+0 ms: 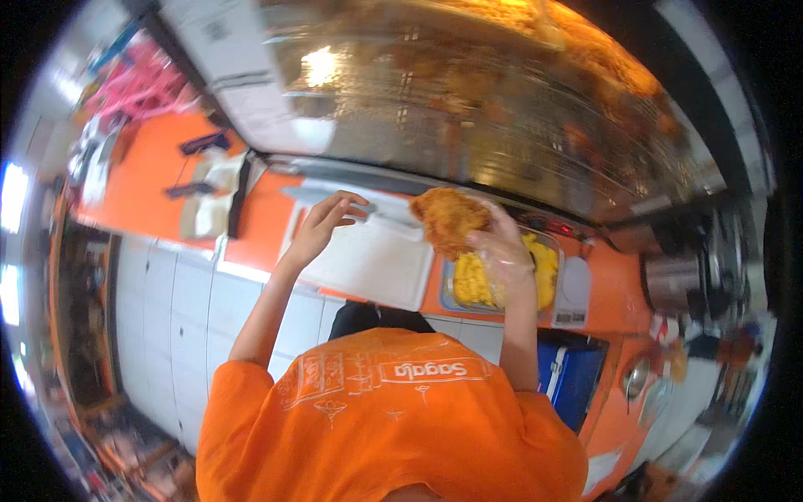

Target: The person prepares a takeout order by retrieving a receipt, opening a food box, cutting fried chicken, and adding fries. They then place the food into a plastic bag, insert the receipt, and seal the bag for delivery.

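A large golden-brown piece of fried food point(448, 219), likely fried chicken, is gripped in my right hand point(505, 251), which wears a clear plastic glove. It is held up near the right edge of a white cutting board point(370, 260). My left hand point(323, 229) is bare and hovers over the board's left part, with its fingers apart and nothing in them. A grey blade-like thing point(392, 207), blurred, lies along the far side of the board. Below my right hand stands a metal tray point(558, 276) of yellow food pieces point(473, 282).
A glass display case point(401, 125) with fried food rises beyond the orange counter point(257, 219). At left are a box with paper point(213, 201) and pink plastic bags point(141, 81). A white scale-like object point(572, 288) and a metal pot point(674, 276) stand at right.
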`<action>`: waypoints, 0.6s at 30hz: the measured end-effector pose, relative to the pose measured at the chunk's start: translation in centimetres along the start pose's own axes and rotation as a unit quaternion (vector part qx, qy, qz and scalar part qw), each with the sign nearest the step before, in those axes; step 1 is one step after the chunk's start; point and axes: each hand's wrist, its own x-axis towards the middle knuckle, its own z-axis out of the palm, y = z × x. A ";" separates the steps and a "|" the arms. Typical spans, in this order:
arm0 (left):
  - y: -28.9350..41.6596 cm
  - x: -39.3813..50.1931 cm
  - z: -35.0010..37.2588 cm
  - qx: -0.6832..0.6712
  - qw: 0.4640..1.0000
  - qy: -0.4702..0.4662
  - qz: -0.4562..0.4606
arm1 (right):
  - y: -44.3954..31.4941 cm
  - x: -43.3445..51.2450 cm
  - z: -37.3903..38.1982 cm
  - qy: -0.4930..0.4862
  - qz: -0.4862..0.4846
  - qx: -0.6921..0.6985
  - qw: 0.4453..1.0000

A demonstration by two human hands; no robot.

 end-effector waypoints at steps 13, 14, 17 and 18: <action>-12.1 -11.3 -1.1 0.070 0.959 0.196 -0.191 | 22.6 15.5 3.3 -0.210 -0.043 -0.455 0.864; -12.5 -10.9 -0.4 0.086 0.956 0.202 -0.195 | 22.7 14.8 2.7 -0.172 -0.113 -0.497 0.843; -13.1 -9.9 0.7 0.086 0.958 0.208 -0.179 | 23.7 11.6 1.6 -0.030 -0.131 -0.588 0.798; -13.1 -9.6 0.8 0.086 0.959 0.205 -0.178 | 24.4 10.9 1.6 -0.022 -0.079 -0.540 0.837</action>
